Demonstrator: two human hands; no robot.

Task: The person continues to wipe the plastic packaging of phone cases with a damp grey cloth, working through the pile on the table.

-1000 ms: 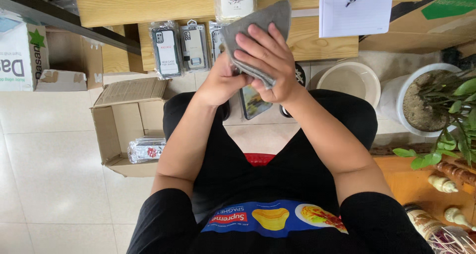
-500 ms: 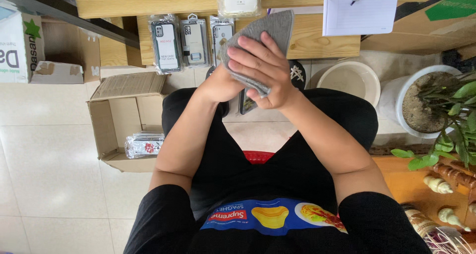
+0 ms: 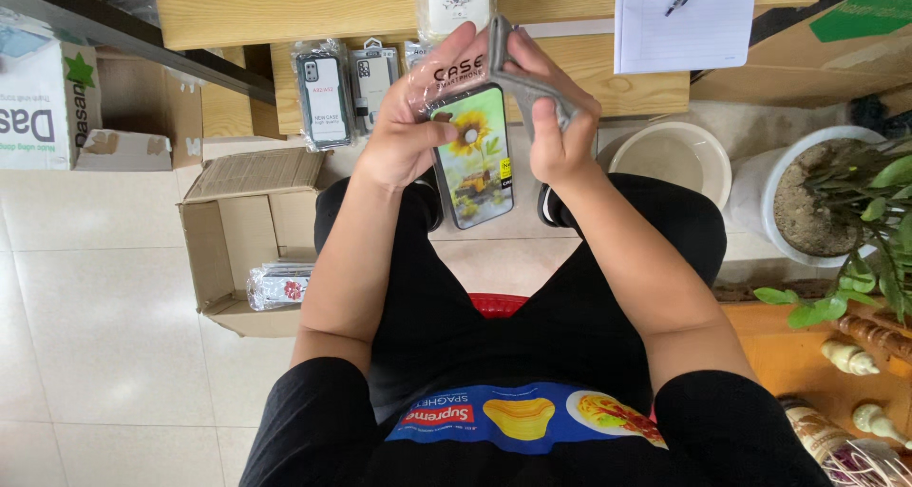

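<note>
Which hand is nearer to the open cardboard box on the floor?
Left. The left hand is up right of the cardboard box; the right hand is farther right.

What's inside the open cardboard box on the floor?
The cardboard box holds a bundle of flat packets in clear plastic, lying on its floor near the person's left arm. How many packets there are cannot be told, and the arm hides the box's right end.

Sunflower print, grey cloth, black clothes

The phone case carries a yellow sunflower over green and pale sky tones; the cloth beside it is plain grey. The shirt is black with a blue band — red, yellow and white printed on it. The cardboard box is brown, the bowl cream.
</note>
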